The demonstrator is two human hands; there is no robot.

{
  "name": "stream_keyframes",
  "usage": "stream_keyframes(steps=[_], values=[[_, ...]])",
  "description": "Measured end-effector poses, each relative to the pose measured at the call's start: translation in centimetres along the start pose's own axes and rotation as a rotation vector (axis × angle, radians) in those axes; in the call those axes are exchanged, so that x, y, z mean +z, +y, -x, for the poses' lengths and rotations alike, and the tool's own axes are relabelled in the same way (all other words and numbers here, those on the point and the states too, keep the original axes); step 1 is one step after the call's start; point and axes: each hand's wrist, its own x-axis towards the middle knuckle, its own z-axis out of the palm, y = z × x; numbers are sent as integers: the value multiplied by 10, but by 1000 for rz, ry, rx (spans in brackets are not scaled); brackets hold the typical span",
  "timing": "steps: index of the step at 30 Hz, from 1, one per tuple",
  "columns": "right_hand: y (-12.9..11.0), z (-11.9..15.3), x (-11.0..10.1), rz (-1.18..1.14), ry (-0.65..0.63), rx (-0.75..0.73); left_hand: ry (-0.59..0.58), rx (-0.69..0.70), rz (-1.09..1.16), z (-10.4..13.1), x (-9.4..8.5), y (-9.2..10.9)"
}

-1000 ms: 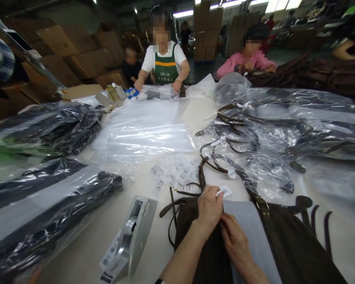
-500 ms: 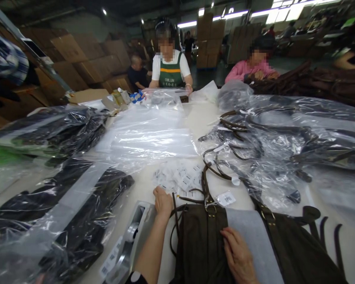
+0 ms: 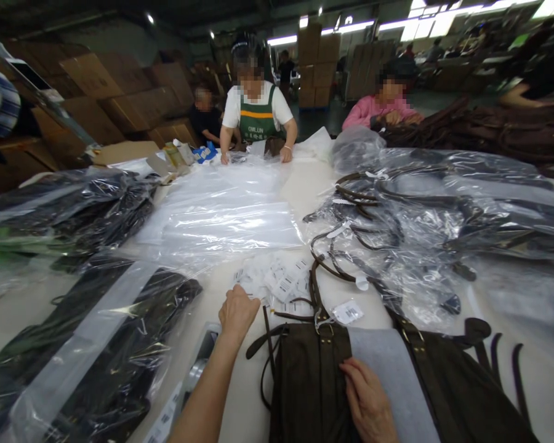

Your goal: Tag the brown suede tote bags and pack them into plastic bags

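My left hand (image 3: 238, 312) reaches over the near left edge of a loose pile of small barcode tags in clear sleeves (image 3: 281, 280). Its fingers curl down and away from me, so whatever is in them is hidden. Flat on the table lies a dark brown bag (image 3: 305, 381) with straps and brass rings. The fingers of my right hand (image 3: 368, 397) rest stretched out on this bag's right edge, beside a pale grey sheet (image 3: 388, 357). One sleeved tag (image 3: 348, 312) hangs by a string at the bag's strap.
A metal tape dispenser (image 3: 203, 363) stands partly behind my left forearm. Plastic-wrapped dark bags (image 3: 96, 332) lie left; more wrapped bags (image 3: 443, 234) lie right. Clear plastic sleeves (image 3: 231, 215) are stacked ahead. A person in a green apron (image 3: 257, 120) works across the table.
My left hand has shifted left along the tags, its forearm now covering more of the tape dispenser. My right hand stays on the bag. The person opposite has lowered both hands onto the plastic.
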Motion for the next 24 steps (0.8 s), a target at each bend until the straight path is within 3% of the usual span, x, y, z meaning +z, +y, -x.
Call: stream_keyframes(steps=[4,9,12,15,19,24], values=[[-26,-22,-10,-174,-18,63,-119,36,141,21,-6,-15],[-75,-76,-16,-625,-290,350,-287,81,456,70,12,-32],[-92,-97,-12,-814,-413,575,-122,120,384,94,20,-36],[-100,-103,-4,-976,-435,723,1,142,287,106,24,-39],[-112,-109,11,-1169,-494,942,-54,147,272,114,28,-36],[-126,-134,33,-1419,-488,1232,-121,119,249,125,40,-29]])
